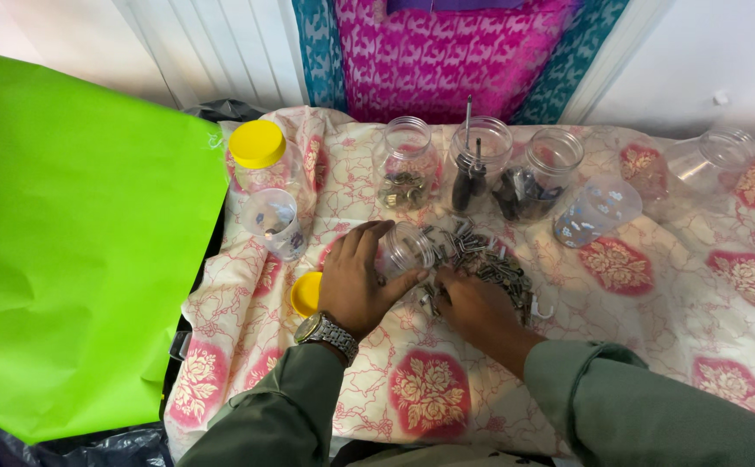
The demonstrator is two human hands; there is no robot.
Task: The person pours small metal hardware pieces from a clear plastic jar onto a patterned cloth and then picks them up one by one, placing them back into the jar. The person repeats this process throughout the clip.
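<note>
My left hand [356, 278], with a wristwatch, grips a clear plastic jar [406, 248] lying on its side, mouth toward a heap of small metal parts [490, 264] on the flowered cloth [654, 285]. My right hand [472, 303] rests on the near edge of that heap, fingers curled over some parts right by the jar's mouth. Whether the fingers pinch any pieces is hidden. A yellow lid [305, 294] lies just left of my left hand.
Behind stand three open clear jars: one with metal bits [405, 169], one with a screwdriver [475, 169], one with dark parts [535, 177]. A yellow-lidded jar [260, 156] and tipped jars [272, 220], [595, 210], [710, 164] lie around. A green sheet [74, 242] covers the left.
</note>
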